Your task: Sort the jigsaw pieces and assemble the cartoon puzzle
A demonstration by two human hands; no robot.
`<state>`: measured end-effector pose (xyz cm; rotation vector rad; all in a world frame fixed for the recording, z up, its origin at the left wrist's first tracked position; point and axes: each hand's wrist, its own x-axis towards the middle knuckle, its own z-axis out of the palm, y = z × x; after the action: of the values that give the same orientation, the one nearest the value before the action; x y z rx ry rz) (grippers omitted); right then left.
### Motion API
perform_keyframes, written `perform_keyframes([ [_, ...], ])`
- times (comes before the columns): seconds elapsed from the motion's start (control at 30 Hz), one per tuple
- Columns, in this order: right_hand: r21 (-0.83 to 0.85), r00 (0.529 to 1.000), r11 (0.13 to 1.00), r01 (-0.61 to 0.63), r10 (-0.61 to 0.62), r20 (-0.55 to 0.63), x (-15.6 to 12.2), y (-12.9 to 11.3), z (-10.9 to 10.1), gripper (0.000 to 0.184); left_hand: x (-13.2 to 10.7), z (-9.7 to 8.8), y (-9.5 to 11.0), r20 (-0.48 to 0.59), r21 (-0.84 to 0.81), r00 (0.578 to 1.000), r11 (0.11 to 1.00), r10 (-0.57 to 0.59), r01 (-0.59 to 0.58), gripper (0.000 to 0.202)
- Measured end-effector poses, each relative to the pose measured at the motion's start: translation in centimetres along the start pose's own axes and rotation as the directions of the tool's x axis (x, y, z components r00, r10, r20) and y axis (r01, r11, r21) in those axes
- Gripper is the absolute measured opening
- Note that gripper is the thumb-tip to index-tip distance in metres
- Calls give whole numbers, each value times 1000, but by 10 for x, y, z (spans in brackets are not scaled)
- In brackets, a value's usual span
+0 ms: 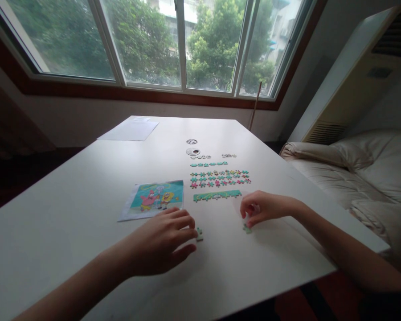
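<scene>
R hand (262, 207) grip pinching a green puzzle piece (247, 229) on the surface (70, 214); L hand (162, 240) fingers spread, flat by another piece (199, 234) – lift gently, match edges w/ assembled strip (217, 195)

From my seat the table (87, 187) looks like a smooth, matt white laminate that softly mirrors the window light. The picture card (155, 198) beside it seems to be glossy printed paper, and the puzzle pieces (218, 177) look like thin printed cardboard. A matt sheet of paper (128, 130) lies further off. The cushions (354, 165) appear soft, creased, faintly shiny cloth or leather.
</scene>
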<state>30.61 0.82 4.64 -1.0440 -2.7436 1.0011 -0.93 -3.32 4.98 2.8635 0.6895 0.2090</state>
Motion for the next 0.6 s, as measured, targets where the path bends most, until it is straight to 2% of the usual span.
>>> perform_keyframes([
  [0.1,6,998,1000,-14,14,53,1,-3,5,27,2,-2,6,38,-10,999,1000,-2,2,20],
  [0.3,15,997,999,-39,38,61,1,1,5,26,3,4,8,68,-21,998,1000,3,-1,21],
  [0.6,57,996,997,-58,55,66,1,3,3,27,4,6,10,33,17,999,999,27,-28,19],
])
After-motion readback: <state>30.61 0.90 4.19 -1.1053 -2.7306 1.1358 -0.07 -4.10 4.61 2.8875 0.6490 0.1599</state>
